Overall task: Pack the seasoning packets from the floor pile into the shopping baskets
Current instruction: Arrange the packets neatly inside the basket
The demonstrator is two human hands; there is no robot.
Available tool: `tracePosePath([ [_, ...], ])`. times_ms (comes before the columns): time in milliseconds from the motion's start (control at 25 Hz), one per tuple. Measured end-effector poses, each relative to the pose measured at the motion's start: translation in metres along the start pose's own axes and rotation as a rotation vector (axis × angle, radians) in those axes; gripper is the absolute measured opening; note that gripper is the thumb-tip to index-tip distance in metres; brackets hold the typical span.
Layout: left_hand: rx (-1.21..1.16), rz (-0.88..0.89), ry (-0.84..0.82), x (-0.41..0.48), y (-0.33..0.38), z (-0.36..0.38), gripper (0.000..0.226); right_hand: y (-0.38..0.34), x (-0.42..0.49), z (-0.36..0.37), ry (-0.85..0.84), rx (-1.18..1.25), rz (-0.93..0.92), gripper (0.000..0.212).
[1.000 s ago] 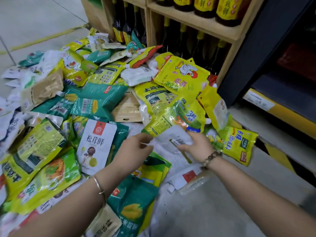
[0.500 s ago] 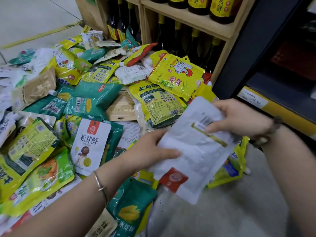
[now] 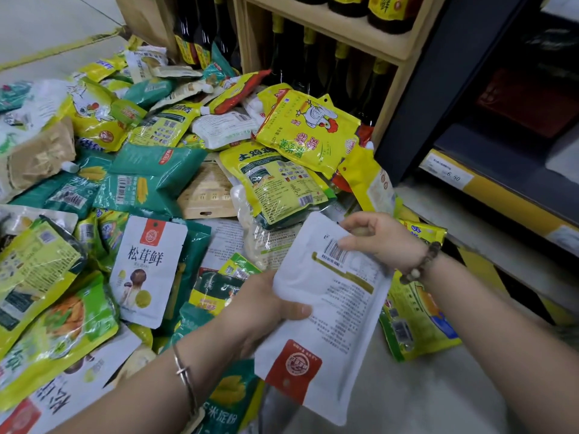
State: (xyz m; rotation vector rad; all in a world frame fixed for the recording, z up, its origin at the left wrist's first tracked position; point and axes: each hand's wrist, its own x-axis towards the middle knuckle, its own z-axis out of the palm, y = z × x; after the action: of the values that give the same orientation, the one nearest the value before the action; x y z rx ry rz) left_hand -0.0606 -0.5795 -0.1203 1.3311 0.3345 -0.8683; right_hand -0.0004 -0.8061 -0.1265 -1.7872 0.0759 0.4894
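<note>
left hand (image 3: 260, 311): grips left edge of white packet (image 3: 332, 327), thumb across its face
white packet: held tilted above floor (image 3: 423, 396), printed back up
right hand (image 3: 387, 242): pinches packet's top corner by barcode (image 3: 335, 253)
pile (image 3: 150, 183): packets heaped on floor, beyond and left
shelf (image 3: 369, 36): wooden, dark bottles (image 3: 341, 70), farthest

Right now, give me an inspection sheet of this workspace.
Surface: grey floor, bare at lower right.
Job's things: white packet held above the pile of seasoning packets; shopping baskets not in view.
Clutter: nothing seen beyond the pile.
Grips: left hand holds the packet's left edge; right hand pinches its top corner.
Cables: nothing seen.
Surroundings: wooden shelf of dark bottles behind the pile; price label at right.
</note>
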Motion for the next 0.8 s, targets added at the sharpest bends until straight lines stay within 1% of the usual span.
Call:
tracePosePath([
  [40,0.003,-0.009,0.027,0.001,-0.004,0.001,0.038,0.016,0.000,-0.011,0.113,-0.020,0.025,0.019],
  [80,0.004,-0.019,0.051,0.002,-0.008,0.002,0.036,0.032,0.000,-0.025,0.208,-0.128,0.068,0.027],
  [120,0.005,-0.029,0.073,0.002,-0.012,0.003,0.034,0.050,-0.001,-0.042,0.255,-0.343,0.150,0.039],
  [160,0.001,-0.039,0.092,0.002,-0.016,0.003,0.032,0.067,-0.004,-0.056,0.214,-0.623,0.269,0.056],
  [200,-0.011,-0.050,0.103,0.003,-0.019,0.002,0.031,0.083,-0.008,-0.066,0.096,-0.898,0.385,0.073],
  [240,-0.030,-0.064,0.107,0.005,-0.021,0.002,0.029,0.098,-0.011,-0.072,-0.029,-1.118,0.465,0.087],
  [280,-0.046,-0.080,0.111,0.006,-0.023,0.001,0.027,0.112,-0.014,-0.073,-0.111,-1.258,0.494,0.097],
  [320,-0.056,-0.094,0.118,0.008,-0.024,0.000,0.026,0.124,-0.016,-0.072,-0.131,-1.328,0.484,0.103],
  [440,-0.077,-0.117,0.136,0.012,-0.027,-0.002,0.028,0.141,-0.020,-0.070,-0.047,-1.379,0.394,0.109],
  [560,-0.082,-0.130,0.173,0.015,-0.032,-0.006,0.027,0.141,-0.022,-0.073,-0.023,-1.414,0.413,0.113],
  [680,-0.088,-0.135,0.211,0.019,-0.037,-0.008,0.027,0.138,-0.021,-0.073,-0.016,-1.385,0.542,0.115],
  [800,-0.085,-0.135,0.231,0.022,-0.040,-0.009,0.028,0.144,-0.029,-0.070,0.056,-1.249,0.701,0.115],
])
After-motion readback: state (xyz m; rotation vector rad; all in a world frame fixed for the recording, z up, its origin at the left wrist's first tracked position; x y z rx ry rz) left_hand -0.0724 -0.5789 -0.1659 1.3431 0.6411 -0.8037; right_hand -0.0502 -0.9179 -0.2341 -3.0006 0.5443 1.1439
